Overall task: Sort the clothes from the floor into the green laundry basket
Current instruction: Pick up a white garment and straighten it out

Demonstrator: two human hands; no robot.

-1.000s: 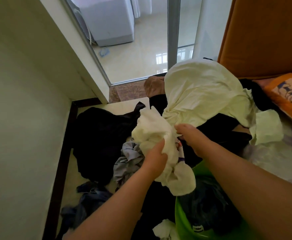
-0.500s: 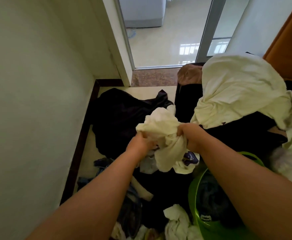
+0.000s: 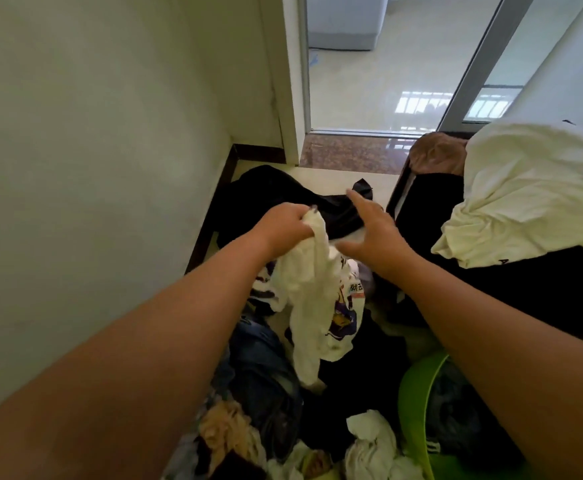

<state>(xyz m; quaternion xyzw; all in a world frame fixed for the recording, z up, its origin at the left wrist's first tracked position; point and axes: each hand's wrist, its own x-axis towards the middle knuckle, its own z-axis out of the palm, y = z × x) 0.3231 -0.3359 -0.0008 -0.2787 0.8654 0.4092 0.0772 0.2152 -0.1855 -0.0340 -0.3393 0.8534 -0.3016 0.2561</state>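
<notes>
My left hand [image 3: 285, 226] grips the top of a white printed shirt [image 3: 317, 299], which hangs down over the clothes on the floor. Just to its right, my right hand [image 3: 369, 230] hovers with fingers spread and holds nothing. The green laundry basket [image 3: 413, 400] stands at the lower right, partly hidden by my right forearm, with dark clothes inside. A black garment [image 3: 283, 195] lies on the floor behind my hands. Denim [image 3: 266, 372], beige [image 3: 224, 434] and white [image 3: 369, 445] clothes are heaped below my arms.
A pale wall [image 3: 92, 168] runs close along the left. Ahead is a doorway with a sliding glass door [image 3: 473, 64]. At the right stands dark furniture [image 3: 491, 271] draped with a pale yellow cloth [image 3: 532, 188] and a brown cloth [image 3: 435, 154].
My right hand has let go of the white shirt and opened. The shirt has unrolled from a bunched ball and now hangs from my left hand. The view has swung left.
</notes>
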